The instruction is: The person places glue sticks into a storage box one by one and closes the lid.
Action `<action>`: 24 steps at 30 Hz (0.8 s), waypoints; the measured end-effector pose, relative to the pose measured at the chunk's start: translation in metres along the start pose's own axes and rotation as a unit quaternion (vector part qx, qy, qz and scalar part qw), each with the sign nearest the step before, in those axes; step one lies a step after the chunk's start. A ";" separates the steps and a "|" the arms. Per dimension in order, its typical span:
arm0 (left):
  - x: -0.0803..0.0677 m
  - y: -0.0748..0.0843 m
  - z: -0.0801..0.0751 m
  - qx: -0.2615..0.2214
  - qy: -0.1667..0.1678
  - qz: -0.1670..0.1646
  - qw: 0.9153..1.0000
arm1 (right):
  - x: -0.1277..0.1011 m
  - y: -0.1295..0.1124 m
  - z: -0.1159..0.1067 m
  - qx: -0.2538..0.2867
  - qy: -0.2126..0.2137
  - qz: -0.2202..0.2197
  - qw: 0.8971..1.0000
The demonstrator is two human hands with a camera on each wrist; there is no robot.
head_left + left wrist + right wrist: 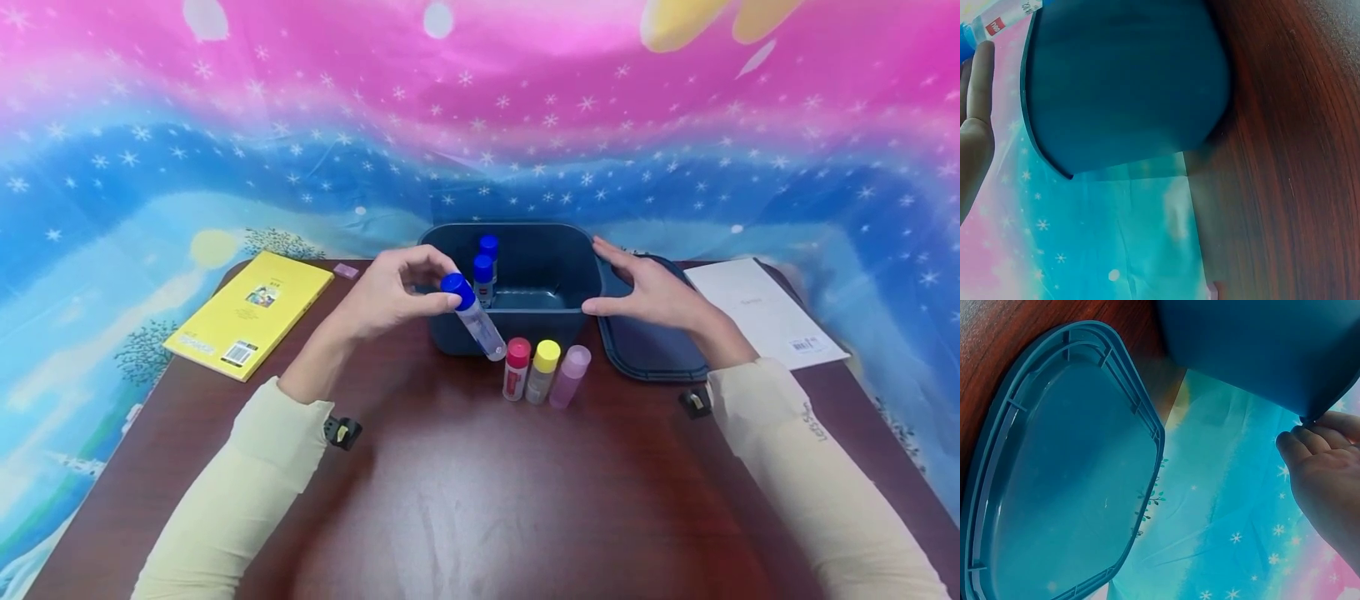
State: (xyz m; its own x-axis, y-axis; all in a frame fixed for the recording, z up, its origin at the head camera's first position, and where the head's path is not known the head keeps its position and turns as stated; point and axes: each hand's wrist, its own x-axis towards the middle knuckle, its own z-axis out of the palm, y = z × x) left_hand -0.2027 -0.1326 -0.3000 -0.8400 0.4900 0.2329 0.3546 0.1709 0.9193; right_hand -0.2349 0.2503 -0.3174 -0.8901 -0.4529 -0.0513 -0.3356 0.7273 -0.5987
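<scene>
Dark wood surface (465, 492), patterned cloth backdrop (420, 125) beyond both hands. Left hand (393, 292): thumb and fingers pinch a blue-capped glue stick (476, 320) near its cap; stick tilted, cap up, bottom end down-right, outside the front wall of the bin (540, 323). Can't tell if that end touches the surface.

Right of the left hand, toward the person: red-capped stick (516, 369), yellow-capped stick (543, 372), lilac stick (571, 377), standing in a close row. Just past the left fingertips, inside the bin: two blue-capped sticks (483, 281), upright, one behind the other.

Right hand (652, 287): spread wide, fingers and thumb against the bin's right end, no stick in it; probably steadying. Below it, beside the bin: lid (652, 337), off.

Further out: pink block (346, 272) left of left hand, yellow book (251, 312) past that; white book (765, 312) right of right hand.

Progress, my judgement: partway. Two sticks in, one in hand, three others outside; all three blue caps sorted or in hand, other colours not in, lid not on.
</scene>
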 end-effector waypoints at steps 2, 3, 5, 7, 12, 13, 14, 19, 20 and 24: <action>0.000 -0.001 0.000 -0.016 0.011 0.007 1.000 | 0.001 0.001 0.000 0.002 -0.001 0.002 1.000; 0.000 -0.001 -0.001 -0.024 0.015 0.011 1.000 | 0.001 0.001 0.000 0.004 -0.001 0.003 1.000; 0.001 -0.003 -0.001 -0.041 0.022 0.017 0.999 | 0.001 0.001 0.000 0.005 -0.002 0.004 1.000; 0.001 -0.003 -0.002 -0.056 0.029 0.021 0.998 | 0.001 0.002 0.000 0.004 -0.001 0.004 1.000; -0.002 -0.003 -0.004 -0.095 0.047 0.034 0.994 | 0.001 0.001 0.000 0.000 0.001 0.002 1.000; -0.002 -0.002 -0.004 -0.106 0.049 0.039 0.992 | 0.001 0.001 0.000 0.001 0.001 0.001 1.000; -0.002 -0.002 -0.005 -0.116 0.052 0.045 0.991 | 0.000 0.001 0.000 0.001 0.000 0.000 1.000; -0.002 -0.004 -0.007 -0.184 0.056 0.070 0.979 | 0.000 0.000 0.000 0.002 -0.002 -0.001 1.000; -0.002 -0.004 -0.007 -0.195 0.058 0.072 0.976 | 0.000 0.000 0.000 0.003 -0.002 0.000 1.000; -0.002 -0.003 -0.007 -0.228 0.076 0.070 0.968 | 0.000 0.000 0.001 0.006 -0.003 0.004 1.000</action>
State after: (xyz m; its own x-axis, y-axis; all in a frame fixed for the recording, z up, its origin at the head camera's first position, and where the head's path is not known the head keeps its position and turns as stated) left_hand -0.2049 -0.1396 -0.3011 -0.8599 0.3443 0.3768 0.2794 -0.3003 0.9120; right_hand -0.2346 0.2504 -0.3180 -0.8906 -0.4507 -0.0610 -0.3247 0.7241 -0.6085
